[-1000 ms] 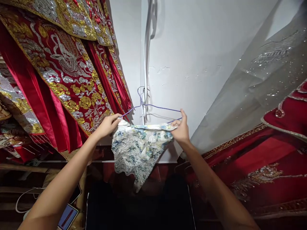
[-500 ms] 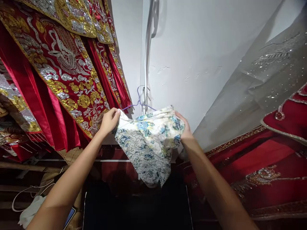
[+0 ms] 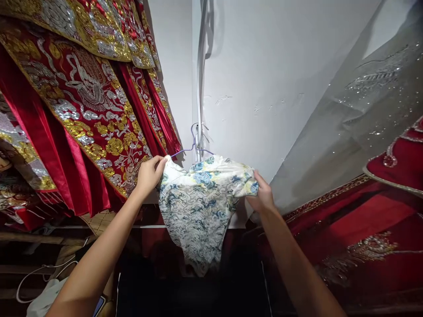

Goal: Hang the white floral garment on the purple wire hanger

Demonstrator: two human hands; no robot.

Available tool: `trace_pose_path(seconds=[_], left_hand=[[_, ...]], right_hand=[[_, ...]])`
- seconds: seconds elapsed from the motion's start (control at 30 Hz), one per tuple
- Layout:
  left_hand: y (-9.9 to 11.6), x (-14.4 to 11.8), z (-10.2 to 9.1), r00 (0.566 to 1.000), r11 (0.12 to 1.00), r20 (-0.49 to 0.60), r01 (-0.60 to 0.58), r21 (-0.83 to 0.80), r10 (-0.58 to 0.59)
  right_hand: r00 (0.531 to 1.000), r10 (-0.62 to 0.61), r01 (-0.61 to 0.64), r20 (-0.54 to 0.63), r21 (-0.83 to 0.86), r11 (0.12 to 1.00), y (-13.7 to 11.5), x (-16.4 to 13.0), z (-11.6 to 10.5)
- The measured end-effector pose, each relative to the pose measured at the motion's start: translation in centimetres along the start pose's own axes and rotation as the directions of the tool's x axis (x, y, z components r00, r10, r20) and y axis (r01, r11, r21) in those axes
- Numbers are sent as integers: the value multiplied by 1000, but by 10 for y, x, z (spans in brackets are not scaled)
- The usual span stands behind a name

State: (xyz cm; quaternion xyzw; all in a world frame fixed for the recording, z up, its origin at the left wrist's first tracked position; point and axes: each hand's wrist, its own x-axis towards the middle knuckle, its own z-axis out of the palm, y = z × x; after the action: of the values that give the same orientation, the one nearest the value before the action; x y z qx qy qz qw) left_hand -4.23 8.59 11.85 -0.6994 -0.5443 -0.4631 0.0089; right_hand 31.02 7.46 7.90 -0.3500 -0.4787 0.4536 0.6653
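A short-sleeved floral blouse (image 3: 198, 207), white with blue and yellow flowers, hangs from a thin purple wire hanger (image 3: 193, 143). The hanger's hook is up at a metal fitting on the wall, and its lower part is hidden inside the blouse. My left hand (image 3: 150, 174) pinches the blouse at its left shoulder. At the other side, my right hand (image 3: 262, 193) grips the edge of the right sleeve, drawing it outward. The body of the blouse hangs down and narrows toward the bottom.
Red costumes with gold and silver sequins (image 3: 99, 105) hang close on the left. To the right are a sheer glittery white fabric (image 3: 370, 114) and a red beaded garment (image 3: 363, 224). A pale vertical rail (image 3: 200, 66) runs up the white wall (image 3: 257, 57). A white cable (image 3: 24, 281) lies lower left.
The right side of the blouse has spread out, so its sleeve and shoulder show. My right hand has moved slightly right and down; my left hand keeps its pinch.
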Motion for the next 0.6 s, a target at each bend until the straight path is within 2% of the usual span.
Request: trace_pose_path(seconds=[0.1, 0.17, 0.23, 0.3, 0.33, 0.37, 0.4, 0.43, 0.5, 0.53, 0.57, 0.6], left_hand=[[10, 9, 1, 999, 1000, -43, -1, -16, 0], [16, 15, 1, 996, 1000, -92, -18, -14, 17], [22, 18, 0, 990, 999, -135, -44, -14, 42], [26, 15, 0, 993, 994, -115, -34, -105, 22], [27, 11, -1, 998, 978, -68, -3, -206, -12], [28, 7, -1, 999, 941, -6, 46, -337, -51], [28, 1, -1, 994, 873, 62, 107, -476, -88], [27, -6, -1, 985, 781, 129, 169, -601, -114], [27, -21, 0, 967, 588, 214, 253, -768, -137], [29, -28, 1, 963, 512, 231, 271, -815, -141], [32, -35, 2, 959, 454, 240, 282, -845, -149], [37, -41, 4, 956, 410, 249, 292, -864, -157]], right_hand=[[998, 18, -16, -55, 35, 999, -22, 16, 5], [998, 22, -20, -59, 37, 999, -34, 22, 22], [999, 24, -24, -33, 7, 1000, -39, 16, 44], [999, 30, -27, 39, -70, 997, -40, -6, 61], [992, 43, -26, 121, -135, 990, -40, -21, 66], [961, 62, -5, 270, -207, 978, -40, -36, 68], [892, 68, 57, 448, -261, 964, -40, -51, 67], [786, 74, 134, 613, -286, 949, -41, -63, 64], [511, 98, 255, 854, -259, 932, -42, -75, 54], [390, 121, 268, 913, -239, 933, -41, -76, 49], [329, 147, 257, 933, -238, 937, -39, -73, 45], [352, 169, 241, 920, -264, 934, -35, -68, 42]])
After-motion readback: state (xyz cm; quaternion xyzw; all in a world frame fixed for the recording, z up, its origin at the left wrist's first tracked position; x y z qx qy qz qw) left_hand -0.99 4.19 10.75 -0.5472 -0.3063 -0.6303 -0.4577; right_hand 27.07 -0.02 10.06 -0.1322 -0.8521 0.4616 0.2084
